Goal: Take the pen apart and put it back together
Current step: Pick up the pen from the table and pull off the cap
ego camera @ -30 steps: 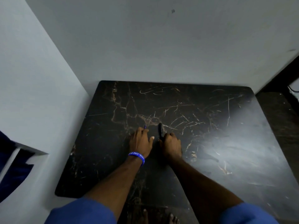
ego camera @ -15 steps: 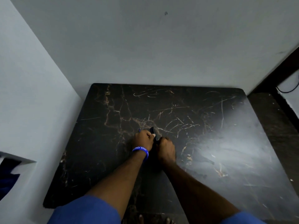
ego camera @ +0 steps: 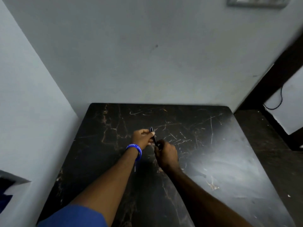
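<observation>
A dark slim pen is held above the middle of the black marble table, tilted with its far end pointing up and away. My left hand, with a blue wristband, pinches the pen's upper part between thumb and fingers. My right hand is closed around the pen's lower end, just below and right of the left hand. The two hands touch. The pen's lower part is hidden inside my right fist, so I cannot tell whether it is in one piece.
Pale walls close in the table at the back and left. A dark doorway frame and a dangling black cable stand at the right. A switch plate hangs high on the back wall.
My hands came off the tabletop and drew together, both now gripping the pen in the air. The camera tilted upward, showing more wall.
</observation>
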